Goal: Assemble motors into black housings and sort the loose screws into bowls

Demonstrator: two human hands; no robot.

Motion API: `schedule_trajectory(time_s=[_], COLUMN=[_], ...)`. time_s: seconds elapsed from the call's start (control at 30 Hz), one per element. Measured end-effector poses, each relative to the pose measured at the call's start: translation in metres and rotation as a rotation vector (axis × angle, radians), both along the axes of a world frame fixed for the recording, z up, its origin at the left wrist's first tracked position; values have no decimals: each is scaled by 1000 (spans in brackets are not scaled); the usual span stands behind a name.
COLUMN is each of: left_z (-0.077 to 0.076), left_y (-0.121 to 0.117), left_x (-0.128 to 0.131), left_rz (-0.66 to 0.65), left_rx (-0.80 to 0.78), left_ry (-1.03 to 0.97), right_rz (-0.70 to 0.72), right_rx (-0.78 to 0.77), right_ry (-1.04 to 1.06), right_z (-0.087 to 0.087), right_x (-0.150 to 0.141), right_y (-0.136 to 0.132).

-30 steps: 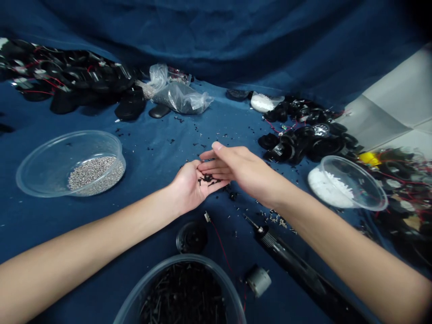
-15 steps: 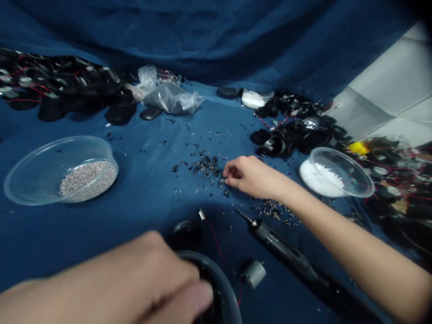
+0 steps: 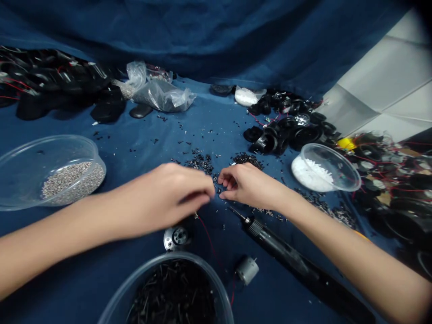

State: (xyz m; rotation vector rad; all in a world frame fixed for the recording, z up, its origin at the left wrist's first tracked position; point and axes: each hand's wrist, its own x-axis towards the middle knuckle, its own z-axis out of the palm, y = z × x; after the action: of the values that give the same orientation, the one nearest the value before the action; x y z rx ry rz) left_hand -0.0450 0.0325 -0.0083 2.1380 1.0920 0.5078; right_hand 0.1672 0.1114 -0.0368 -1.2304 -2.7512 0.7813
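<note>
Both my hands meet at the middle of the blue cloth, over a scatter of small black screws [image 3: 199,161]. My left hand [image 3: 168,195], slightly blurred, has its thumb and fingers closed in a pinch; whatever is between them is hidden. Just to its right, my right hand [image 3: 249,184] is low at the pile's edge, fingers curled and the thumb apart from them, with nothing visibly held. A black electric screwdriver [image 3: 283,252] lies under my right forearm, its bit towards the screws. Nearer me are a small silver motor [image 3: 248,271] and a clear tub [image 3: 175,255] of black screws.
A round metal-faced part [image 3: 177,237] sits behind the tub. At left is a tilted clear bowl [image 3: 20,148] of metal bits; at right, a bowl [image 3: 353,173] of white pieces. Black housings [image 3: 273,137] and wired parts [image 3: 388,171] crowd the right; plastic bags [image 3: 165,95] lie behind.
My left hand has moved forward from above the tub to the screw pile, uncovering the tub and the metal-faced part. My right hand stays at the pile, its thumb further from its fingers.
</note>
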Motion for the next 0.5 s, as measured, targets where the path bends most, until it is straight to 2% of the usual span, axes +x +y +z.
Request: schedule_trajectory(time_s=[0.07,0.17,0.27,0.37,0.5], left_z=[-9,-33,-46,-47,-48], left_y=[41,68,72,72,74], left_x=[0,2,7,9,8], left_rz=[-83,-128,-160,-192,-199], left_rx=[220,323,314,298,386], left_ry=[238,408,449,472,538], right_rz=[3,13,9,10,12], right_rx=[14,3,-26,-21,-6], right_ry=[13,54,104,143,189], right_z=[-3,-8,-10,-12,-18], right_x=[-2,-2,0,2,6], right_y=[0,0,1,0,0])
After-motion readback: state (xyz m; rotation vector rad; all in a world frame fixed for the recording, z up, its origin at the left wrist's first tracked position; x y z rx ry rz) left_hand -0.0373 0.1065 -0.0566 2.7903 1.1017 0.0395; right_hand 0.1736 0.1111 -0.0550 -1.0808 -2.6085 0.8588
